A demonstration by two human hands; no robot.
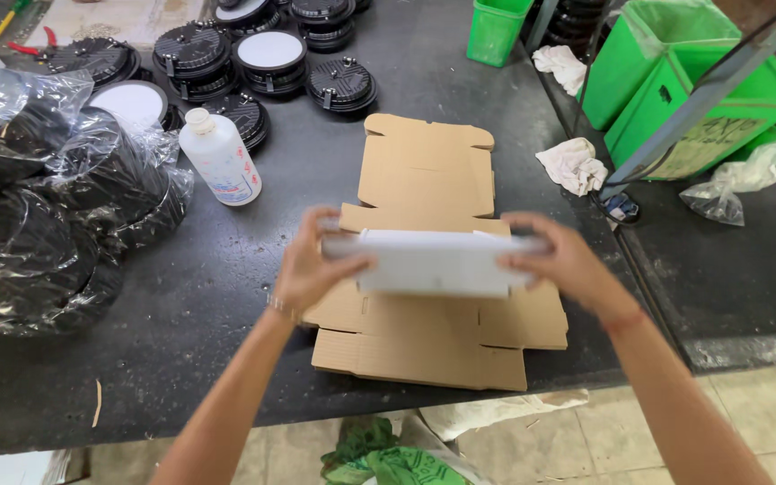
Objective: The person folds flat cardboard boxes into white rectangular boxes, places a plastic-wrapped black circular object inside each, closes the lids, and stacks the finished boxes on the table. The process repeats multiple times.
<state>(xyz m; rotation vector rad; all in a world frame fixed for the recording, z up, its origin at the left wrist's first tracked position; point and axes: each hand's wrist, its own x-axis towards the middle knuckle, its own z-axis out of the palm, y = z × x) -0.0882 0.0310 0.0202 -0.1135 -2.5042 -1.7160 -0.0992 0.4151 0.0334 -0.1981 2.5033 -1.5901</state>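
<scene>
- Both hands, left hand point(309, 266) and right hand point(560, 260), grip the ends of a blurred white box point(433, 263); its shape is hard to read.
- It is held above flat cardboard blanks point(424, 341) on the tabletop point(208, 296), partly hiding them.
- Black discs in plastic bags point(38, 207) are cut off at the left edge.

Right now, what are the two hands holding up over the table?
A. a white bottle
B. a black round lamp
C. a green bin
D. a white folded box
D: the left hand and right hand grip the ends of a white folded box above the flat brown cardboard.
</scene>
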